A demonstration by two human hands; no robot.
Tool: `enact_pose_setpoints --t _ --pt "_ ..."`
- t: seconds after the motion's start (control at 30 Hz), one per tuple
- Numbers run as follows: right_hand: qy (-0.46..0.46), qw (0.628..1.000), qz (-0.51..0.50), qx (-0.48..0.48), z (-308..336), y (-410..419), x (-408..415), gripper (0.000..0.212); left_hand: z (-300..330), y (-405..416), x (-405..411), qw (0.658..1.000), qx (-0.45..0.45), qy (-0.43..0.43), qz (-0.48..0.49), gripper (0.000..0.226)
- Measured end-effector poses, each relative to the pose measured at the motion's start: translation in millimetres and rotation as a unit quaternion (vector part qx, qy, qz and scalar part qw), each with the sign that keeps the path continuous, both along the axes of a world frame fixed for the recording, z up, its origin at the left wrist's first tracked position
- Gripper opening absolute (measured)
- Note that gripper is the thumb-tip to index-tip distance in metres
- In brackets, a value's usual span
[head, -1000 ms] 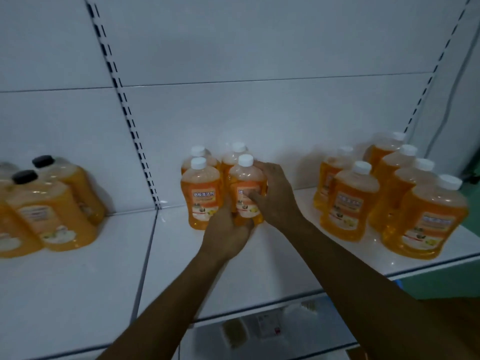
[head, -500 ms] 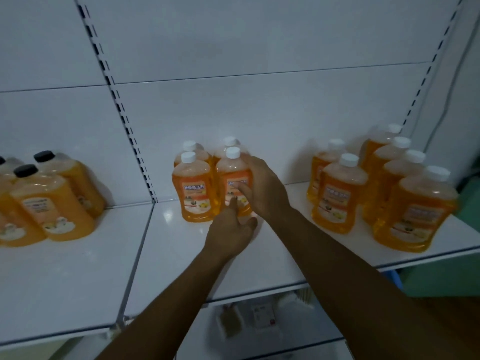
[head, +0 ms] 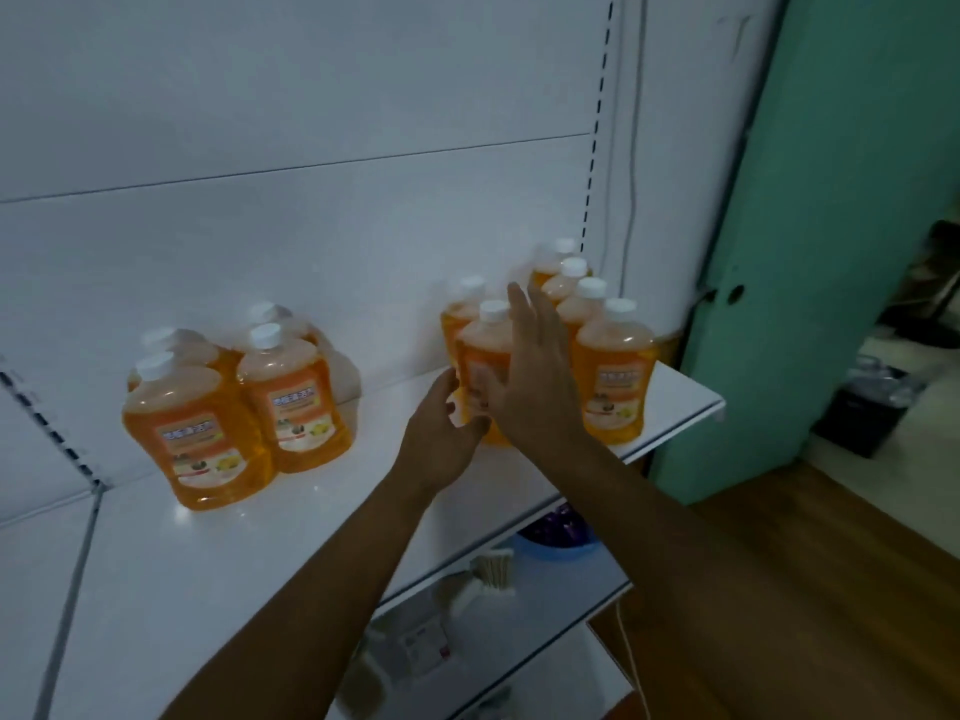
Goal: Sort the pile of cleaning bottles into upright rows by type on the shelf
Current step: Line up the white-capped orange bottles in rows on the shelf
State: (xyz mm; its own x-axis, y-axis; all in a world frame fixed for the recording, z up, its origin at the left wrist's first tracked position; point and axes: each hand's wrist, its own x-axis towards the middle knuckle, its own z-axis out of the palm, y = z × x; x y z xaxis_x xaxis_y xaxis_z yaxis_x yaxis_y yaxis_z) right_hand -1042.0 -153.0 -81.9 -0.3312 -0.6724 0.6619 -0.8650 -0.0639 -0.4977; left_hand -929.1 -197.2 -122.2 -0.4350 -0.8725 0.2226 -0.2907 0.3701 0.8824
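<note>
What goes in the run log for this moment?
left hand touching front bottle | right hand open against it | bottle upright on shelf

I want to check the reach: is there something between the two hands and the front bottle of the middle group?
Nothing visible does. The left hand and the right hand are already at the front bottle, one on each side, fingers open. The four-bottle group stands apart to the left.
</note>
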Motion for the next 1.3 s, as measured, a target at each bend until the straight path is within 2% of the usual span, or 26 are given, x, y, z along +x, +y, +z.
enact_pose_setpoints --t 0.1,0.2,0.47,0.67,0.87,1.1,1.23,1.3 --pt "-0.05 0.997 0.022 0.062 -8 2 -13 0.074 -8 -2 -8 1.0 0.0 0.021 -0.004 0.052" --pt "-0.069 0.994 0.049 0.07 -10 7 -18 0.062 -13 -1 -6 0.999 -0.008 0.034 0.009 0.052" --pt "-0.088 0.984 0.124 0.095 -9 2 -13 0.078 -23 3 8 0.993 -0.04 0.046 0.099 0.049" --pt "-0.094 0.982 0.152 0.065 -11 -7 1 0.074 -19 10 29 0.986 -0.064 0.068 0.136 0.039" --pt "-0.094 0.972 0.196 0.091 -3 -29 21 0.076 -14 15 45 0.979 -0.082 0.074 0.172 0.037" --pt "-0.088 0.968 0.223 0.08 6 -70 40 0.076 -3 0 50 0.978 -0.074 0.09 0.174 0.061" --pt "-0.084 0.967 0.224 0.088 10 -100 41 0.078 4 -21 45 0.976 -0.086 0.104 0.168 0.088" --pt "-0.082 0.965 0.231 0.096 7 -113 40 0.076 2 -34 42 0.978 -0.06 0.124 0.159 0.089"
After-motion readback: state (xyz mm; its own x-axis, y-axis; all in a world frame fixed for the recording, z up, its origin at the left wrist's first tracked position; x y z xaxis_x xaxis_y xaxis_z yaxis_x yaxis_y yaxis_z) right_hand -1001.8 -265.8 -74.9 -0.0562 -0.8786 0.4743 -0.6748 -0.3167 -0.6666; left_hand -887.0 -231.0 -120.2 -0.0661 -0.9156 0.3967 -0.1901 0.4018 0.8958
